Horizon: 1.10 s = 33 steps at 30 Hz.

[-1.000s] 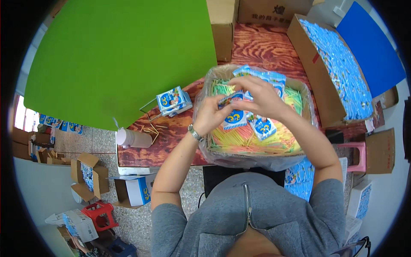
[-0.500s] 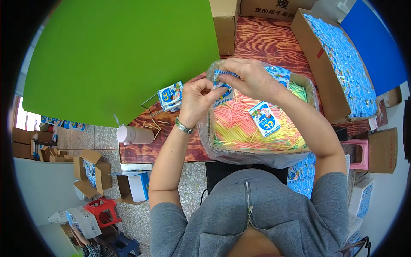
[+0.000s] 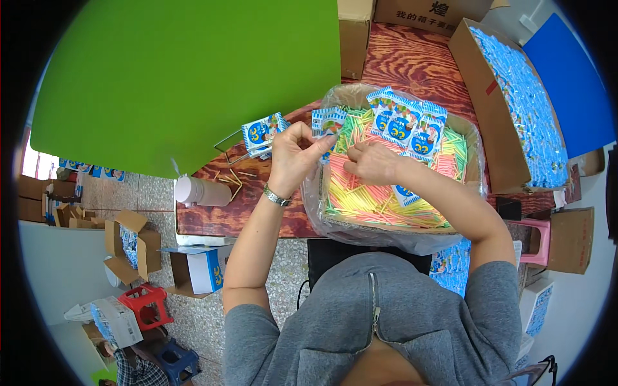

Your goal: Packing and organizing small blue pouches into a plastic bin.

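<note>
My left hand (image 3: 295, 157) pinches a small blue-and-white packet (image 3: 329, 121) between thumb and fingers, over the left edge of the box of sticks. Close to its right, my right hand (image 3: 374, 163) reaches down to the thin coloured sticks (image 3: 351, 190), fingers curled against the pink ones. Whether a stick is between those fingertips I cannot make out. The sticks are pink, yellow and green and fill a plastic-lined box (image 3: 477, 174). Several matching packets (image 3: 400, 122) lie on top at the back. Another packet (image 3: 404, 196) is partly hidden under my right forearm.
Left of the box, a wire stand (image 3: 226, 149) carries a stack of packets (image 3: 262, 132). A pale bottle (image 3: 203, 192) and loose sticks (image 3: 238, 183) are near the table's left corner. A big green board (image 3: 187, 83) covers the back left. At right stands a carton full of packets (image 3: 521, 109).
My right hand has left the packet and come down to the sticks, uncovering the packets at the back. My left hand keeps hold of its packet. The whole view has shifted slightly.
</note>
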{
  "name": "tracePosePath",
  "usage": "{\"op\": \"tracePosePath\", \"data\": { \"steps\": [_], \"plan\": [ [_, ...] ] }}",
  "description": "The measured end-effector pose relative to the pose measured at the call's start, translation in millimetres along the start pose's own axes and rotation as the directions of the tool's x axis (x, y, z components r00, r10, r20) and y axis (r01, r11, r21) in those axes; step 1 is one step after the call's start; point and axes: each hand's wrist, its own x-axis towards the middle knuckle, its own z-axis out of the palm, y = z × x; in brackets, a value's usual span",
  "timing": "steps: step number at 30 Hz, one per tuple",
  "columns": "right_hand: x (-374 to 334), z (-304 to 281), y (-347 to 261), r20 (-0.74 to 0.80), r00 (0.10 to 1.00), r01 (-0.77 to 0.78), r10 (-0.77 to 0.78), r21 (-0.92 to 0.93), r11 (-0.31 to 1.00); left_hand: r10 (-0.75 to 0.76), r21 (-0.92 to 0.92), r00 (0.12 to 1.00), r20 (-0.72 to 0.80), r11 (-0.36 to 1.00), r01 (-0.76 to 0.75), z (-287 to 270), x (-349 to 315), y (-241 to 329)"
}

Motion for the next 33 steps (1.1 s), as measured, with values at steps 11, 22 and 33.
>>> {"op": "tracePosePath", "data": {
  "steps": [11,22,33],
  "plan": [
    [-1,-12,-1,0.011,0.979,0.203,-0.204,-0.166,0.965,0.018,0.021,1.000,-0.014,1.000,-0.018,1,-3,-1],
    [-11,-9,-25,0.217,0.952,-0.145,0.214,-0.294,0.945,-0.008,0.076,1.000,0.012,0.997,0.007,3,-3,6],
    [-5,14,-33,0.182,0.933,-0.274,0.309,-0.197,0.942,-0.015,0.072,1.000,0.008,0.997,0.014,3,-3,1]
  ]
}}
